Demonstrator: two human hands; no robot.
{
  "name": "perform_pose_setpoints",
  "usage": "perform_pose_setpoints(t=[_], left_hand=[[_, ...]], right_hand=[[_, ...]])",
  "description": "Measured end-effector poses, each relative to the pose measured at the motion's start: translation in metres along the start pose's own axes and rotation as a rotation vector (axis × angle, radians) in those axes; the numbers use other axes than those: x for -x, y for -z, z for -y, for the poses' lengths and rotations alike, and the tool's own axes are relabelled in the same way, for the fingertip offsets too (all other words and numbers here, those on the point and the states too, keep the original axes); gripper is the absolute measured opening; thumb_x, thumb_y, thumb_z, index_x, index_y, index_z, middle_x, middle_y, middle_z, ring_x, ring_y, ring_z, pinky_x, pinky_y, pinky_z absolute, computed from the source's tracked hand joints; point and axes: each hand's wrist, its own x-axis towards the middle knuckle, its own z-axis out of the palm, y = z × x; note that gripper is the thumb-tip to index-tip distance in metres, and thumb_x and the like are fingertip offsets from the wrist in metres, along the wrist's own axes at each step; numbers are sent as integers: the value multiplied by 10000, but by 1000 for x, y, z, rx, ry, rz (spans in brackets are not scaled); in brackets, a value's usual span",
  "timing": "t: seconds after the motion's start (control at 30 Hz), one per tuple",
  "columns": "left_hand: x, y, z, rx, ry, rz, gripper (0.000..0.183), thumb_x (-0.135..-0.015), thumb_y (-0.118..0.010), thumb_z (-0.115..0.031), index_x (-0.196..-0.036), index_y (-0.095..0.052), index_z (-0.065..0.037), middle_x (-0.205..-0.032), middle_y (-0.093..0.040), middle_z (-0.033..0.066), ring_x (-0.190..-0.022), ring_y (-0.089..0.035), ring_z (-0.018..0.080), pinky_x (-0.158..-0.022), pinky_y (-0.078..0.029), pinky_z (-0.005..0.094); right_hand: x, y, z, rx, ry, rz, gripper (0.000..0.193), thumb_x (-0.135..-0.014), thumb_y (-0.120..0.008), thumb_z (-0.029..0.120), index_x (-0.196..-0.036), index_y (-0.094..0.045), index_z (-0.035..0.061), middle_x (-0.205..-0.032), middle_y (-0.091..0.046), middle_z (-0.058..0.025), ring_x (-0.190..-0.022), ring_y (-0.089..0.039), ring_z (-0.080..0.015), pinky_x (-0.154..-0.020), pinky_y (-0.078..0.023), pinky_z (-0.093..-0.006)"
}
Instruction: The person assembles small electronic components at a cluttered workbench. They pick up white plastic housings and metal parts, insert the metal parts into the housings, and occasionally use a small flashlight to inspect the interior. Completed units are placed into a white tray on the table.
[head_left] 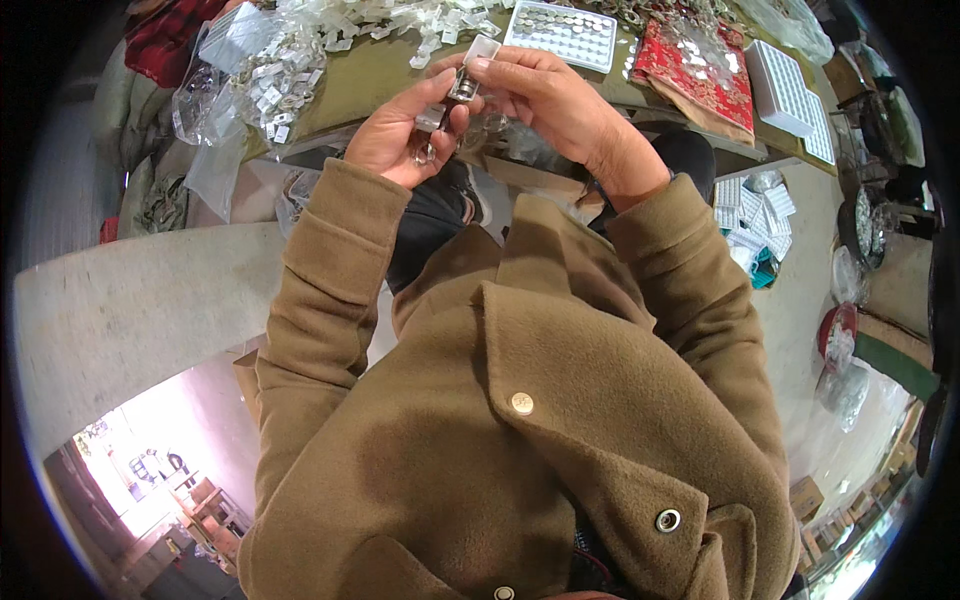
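Observation:
Both of my hands meet over the near edge of the table. My left hand point(392, 130) is closed around small shiny metal pieces point(432, 118), one with a ring-like end hanging low between the fingers. My right hand point(555, 100) pinches a small clear plastic piece point(484, 50) between thumb and fingers. Just below that plastic, a shiny metal part point(463, 86) shows between the two hands, touched by the fingertips. Its exact kind is too small to make out. Several fingers of each hand are partly hidden.
Loose clear plastic pieces point(375, 22) and a heap of tagged metal pieces point(272, 100) cover the table's left and middle. A white tray of round discs point(560, 32) lies behind my hands. Red patterned cloth point(690, 75) and white gridded trays point(780, 88) are at right.

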Motion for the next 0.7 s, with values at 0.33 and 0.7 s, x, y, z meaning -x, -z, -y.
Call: perform_pose_setpoints(t=[0.33,0.7], left_hand=[[3,9,3,100,-24,-18,315,-906,-663,-226,-1207,-593,-163,-949,-649,71,-746,-629,48,-499,-500,120],[-7,16,-1,100,34,-53,391,-930,-619,-244,-1299,-536,-145,-995,-638,63,-753,-607,47,-494,-488,130]], right_hand=[[-8,-15,0,23,-42,-38,325,-971,-545,290,-1129,-649,26,-833,-598,24,-787,-555,-68,-735,-440,-235],[-26,-1,-5,-1,-122,-78,290,-964,-573,299,-1017,-675,33,-795,-597,24,-764,-559,-71,-715,-453,-227]])
